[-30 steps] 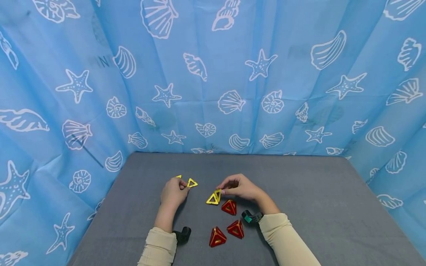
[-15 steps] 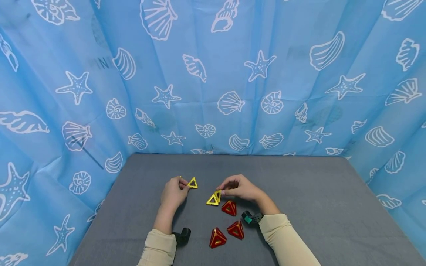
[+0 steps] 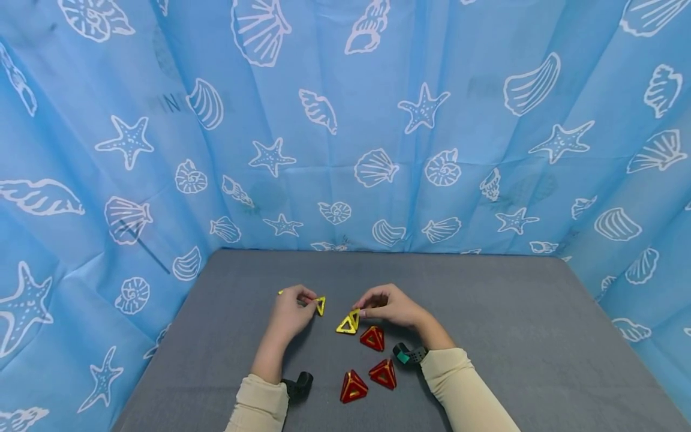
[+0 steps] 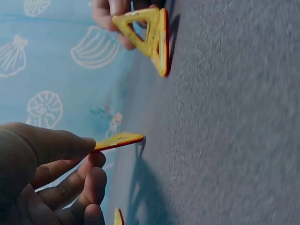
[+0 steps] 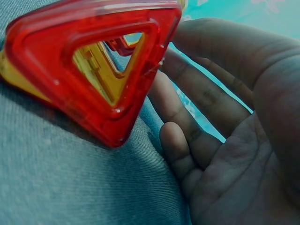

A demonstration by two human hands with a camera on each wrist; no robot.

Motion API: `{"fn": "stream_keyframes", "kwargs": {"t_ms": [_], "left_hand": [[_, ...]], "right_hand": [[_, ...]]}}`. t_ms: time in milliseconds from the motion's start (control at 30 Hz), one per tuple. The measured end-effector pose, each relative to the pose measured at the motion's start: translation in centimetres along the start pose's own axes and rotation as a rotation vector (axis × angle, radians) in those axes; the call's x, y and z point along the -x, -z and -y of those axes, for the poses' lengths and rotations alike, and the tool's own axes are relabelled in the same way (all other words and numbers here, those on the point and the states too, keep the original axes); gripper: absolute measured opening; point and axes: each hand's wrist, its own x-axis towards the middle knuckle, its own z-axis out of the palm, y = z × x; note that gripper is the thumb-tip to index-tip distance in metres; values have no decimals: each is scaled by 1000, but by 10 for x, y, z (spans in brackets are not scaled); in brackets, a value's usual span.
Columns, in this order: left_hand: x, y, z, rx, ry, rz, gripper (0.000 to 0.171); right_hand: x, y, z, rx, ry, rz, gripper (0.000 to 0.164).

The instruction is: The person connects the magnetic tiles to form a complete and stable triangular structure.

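Observation:
My left hand point(image 3: 291, 312) pinches a yellow triangular magnetic tile point(image 4: 119, 140) between thumb and fingers, its lower edge red in the left wrist view. Another yellow piece point(image 3: 280, 292) shows partly behind that hand. My right hand point(image 3: 394, 305) pinches an upright triangular tile point(image 3: 357, 313) at its top; it leans against a flat yellow triangular tile point(image 3: 346, 331) on the table, their edges touching. In the right wrist view a red triangular face point(image 5: 117, 126) stands by the thumb and fingers, with yellow behind its opening. The left tile is apart from this pair.
Three red pyramids point(image 3: 372, 338) built of triangular tiles stand on the grey table point(image 3: 486, 336) just in front of my right hand and between my forearms. A blue curtain point(image 3: 345, 120) with shell prints hangs behind the table. Each wrist wears a black strap point(image 3: 409, 354).
My left hand has moved slightly right, towards the right hand, and its tile has turned more edge-on. The right hand and its two joined tiles have stayed in place.

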Motion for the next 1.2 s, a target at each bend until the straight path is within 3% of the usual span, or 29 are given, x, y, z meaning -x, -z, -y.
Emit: {"fn": "stream_keyframes", "kwargs": {"t_ms": [300,567,1200], "left_hand": [[7,-9,-11,36,-95,151,5],[9,-18,-15,31,-156,230,6],[7,-20,-16,51,-171,301,5]], "right_hand": [[1,-4,1,9,-17,-8,21],[2,-6,4,4,-29,-14,22],[0,-7,7,18,7,8,20]]}}
